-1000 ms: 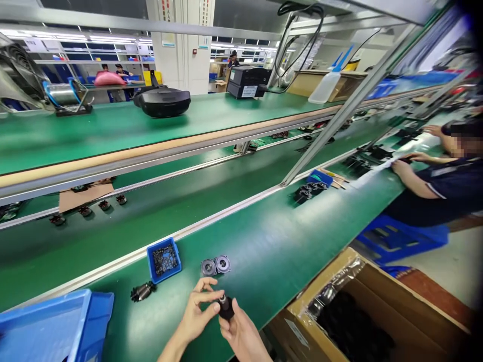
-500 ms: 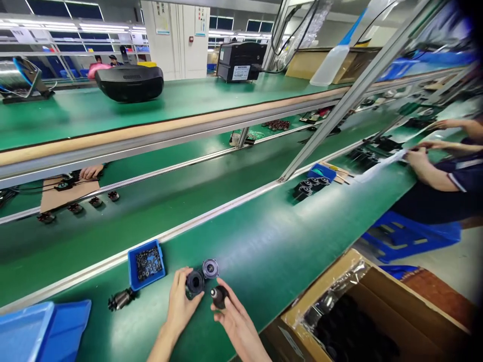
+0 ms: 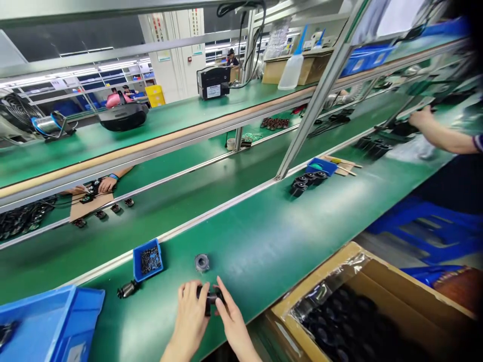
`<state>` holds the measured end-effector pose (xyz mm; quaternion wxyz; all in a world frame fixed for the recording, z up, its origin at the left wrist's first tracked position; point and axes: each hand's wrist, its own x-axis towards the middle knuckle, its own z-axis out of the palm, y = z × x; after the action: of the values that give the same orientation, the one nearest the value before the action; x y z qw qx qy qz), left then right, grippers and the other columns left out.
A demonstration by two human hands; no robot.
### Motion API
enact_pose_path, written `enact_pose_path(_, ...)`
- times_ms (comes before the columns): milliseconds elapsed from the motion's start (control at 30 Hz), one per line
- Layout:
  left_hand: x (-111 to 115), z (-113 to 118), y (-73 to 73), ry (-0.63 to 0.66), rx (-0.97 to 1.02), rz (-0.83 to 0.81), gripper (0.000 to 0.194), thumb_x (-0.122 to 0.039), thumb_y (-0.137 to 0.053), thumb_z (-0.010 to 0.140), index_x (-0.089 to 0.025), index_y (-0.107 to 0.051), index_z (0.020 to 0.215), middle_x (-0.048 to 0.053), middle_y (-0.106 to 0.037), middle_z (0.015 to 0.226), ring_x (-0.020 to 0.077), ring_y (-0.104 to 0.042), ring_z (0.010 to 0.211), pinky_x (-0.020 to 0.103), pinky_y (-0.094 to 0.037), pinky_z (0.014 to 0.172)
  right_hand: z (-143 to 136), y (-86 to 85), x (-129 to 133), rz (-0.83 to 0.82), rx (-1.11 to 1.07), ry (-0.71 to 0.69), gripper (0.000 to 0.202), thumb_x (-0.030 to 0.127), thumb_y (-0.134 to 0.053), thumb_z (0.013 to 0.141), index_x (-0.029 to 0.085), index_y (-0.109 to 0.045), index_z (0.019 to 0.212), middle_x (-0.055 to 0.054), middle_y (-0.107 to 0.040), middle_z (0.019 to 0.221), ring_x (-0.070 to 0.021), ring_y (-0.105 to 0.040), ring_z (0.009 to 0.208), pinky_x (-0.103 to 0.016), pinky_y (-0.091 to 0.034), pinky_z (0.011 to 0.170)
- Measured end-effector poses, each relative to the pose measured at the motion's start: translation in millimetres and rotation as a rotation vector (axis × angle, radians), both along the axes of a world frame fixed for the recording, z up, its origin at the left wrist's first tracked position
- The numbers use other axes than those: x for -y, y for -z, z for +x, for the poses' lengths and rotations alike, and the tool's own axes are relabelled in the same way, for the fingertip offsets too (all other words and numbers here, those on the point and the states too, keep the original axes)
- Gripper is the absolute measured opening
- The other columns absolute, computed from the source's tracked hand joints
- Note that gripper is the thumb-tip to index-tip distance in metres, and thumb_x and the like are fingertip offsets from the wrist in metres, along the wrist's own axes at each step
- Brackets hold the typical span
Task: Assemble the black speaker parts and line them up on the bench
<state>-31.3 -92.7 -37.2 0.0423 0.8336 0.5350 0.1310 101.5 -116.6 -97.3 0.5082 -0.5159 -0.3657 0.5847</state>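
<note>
Steadying a black cylindrical part (image 3: 213,298) low in my head view, I have both grips on it, just above the near side of the green desk (image 3: 271,241). The left grip (image 3: 190,314) is clamped on its left end, thumb and fingers bent around it; the right grip (image 3: 234,322) is closed on the other end, thumb against the dark surface. From my end I cannot tell whether it is one piece or two pressed together, since fingers cover much of it.

Just beyond the grips, a gray round flange (image 3: 202,262) lies alone on the desk. To its left sits a small blue bin (image 3: 136,266) holding little dark ring-like pieces, with a metal-and-black rotor (image 3: 129,289) just beside its near corner. A large blue tray (image 3: 56,314) fills my lower left, and an open cardboard box (image 3: 396,301) of black parts stands at lower right.

Farther along the desk I see a cluster of black round housings (image 3: 307,182) beside a blue dish (image 3: 321,167). A co-worker's hand (image 3: 421,119) reaches in at right; another person's hands (image 3: 107,184) work across the way over a cardboard sheet (image 3: 101,200).
</note>
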Motion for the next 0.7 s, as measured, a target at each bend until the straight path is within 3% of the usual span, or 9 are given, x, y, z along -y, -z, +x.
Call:
enact_pose_path(100,4,16,10.5,-0.034,0.096,-0.072,0.064,0.001,-0.062,0.063,-0.022,-0.055,0.122,0.01,-0.057,0.11,0.0298,-0.053,0.101,0.047,-0.043,0.088,10,6.8,7,0.036,-0.011,-0.006,0.063,0.063,-0.05,0.083,0.028,-0.049,0.135,-0.003,-0.044,0.148,-0.0247,-0.033,0.14,-0.042,-0.025,0.117)
enact_pose_path(167,3,24,23.4,-0.079,0.258,-0.158,0.06,-0.002,-0.066,0.061,-0.021,-0.057,0.117,0.009,-0.058,0.111,0.0299,-0.055,0.102,0.046,-0.044,0.089,19,8.2,9,0.009,-0.061,0.016,0.061,0.062,-0.048,0.085,0.028,-0.049,0.135,-0.004,-0.044,0.147,-0.0242,-0.033,0.14,-0.044,-0.02,0.119)
enact_pose_path(300,-3,41,64.0,-0.116,0.749,-0.373,0.051,-0.014,-0.073,0.063,-0.021,-0.055,0.11,0.007,-0.062,0.11,0.0257,-0.06,0.101,0.04,-0.049,0.09,37,18.4,-1,0.04,-0.058,0.071,0.051,0.051,-0.055,0.085,0.026,-0.056,0.129,-0.008,-0.057,0.136,-0.0257,-0.048,0.13,-0.046,-0.03,0.115)
enact_pose_path(400,-6,55,98.7,-0.16,1.065,-0.482,0.05,-0.024,-0.075,0.067,-0.02,-0.053,0.111,0.009,-0.063,0.115,0.0244,-0.063,0.102,0.038,-0.05,0.091,43,41.2,-12,0.084,0.085,0.166,0.056,0.042,-0.068,0.075,0.024,-0.058,0.127,-0.011,-0.057,0.136,-0.0279,-0.05,0.127,-0.046,-0.036,0.111)
enact_pose_path(467,-7,61,116.1,-0.179,1.174,-0.526,0.051,-0.028,-0.075,0.067,-0.02,-0.053,0.113,0.01,-0.061,0.121,0.0254,-0.061,0.109,0.038,-0.049,0.095,45,57.7,-16,0.058,0.17,0.21,0.055,0.04,-0.071,0.07,0.023,-0.062,0.122,-0.012,-0.056,0.135,-0.029,-0.049,0.128,-0.045,-0.038,0.11)
enact_pose_path(600,-7,58,130.5,-0.164,1.186,-0.613,0.064,-0.02,-0.071,0.067,-0.02,-0.051,0.127,0.01,-0.053,0.138,0.0274,-0.045,0.13,0.041,-0.033,0.112,52,70.4,-12,-0.06,0.146,0.155,0.057,0.047,-0.069,0.072,0.023,-0.062,0.122,-0.011,-0.059,0.133,-0.0288,-0.051,0.125,-0.044,-0.041,0.107)
enact_pose_path(700,-7,52,129.4,-0.361,1.22,-0.792,0.064,-0.02,-0.063,0.07,-0.018,-0.051,0.133,0.011,-0.048,0.143,0.028,-0.041,0.134,0.039,-0.033,0.112,58,61.6,-8,-0.166,0.044,0.114,0.058,0.057,-0.06,0.078,0.025,-0.06,0.125,-0.009,-0.056,0.137,-0.0284,-0.049,0.127,-0.044,-0.042,0.106)
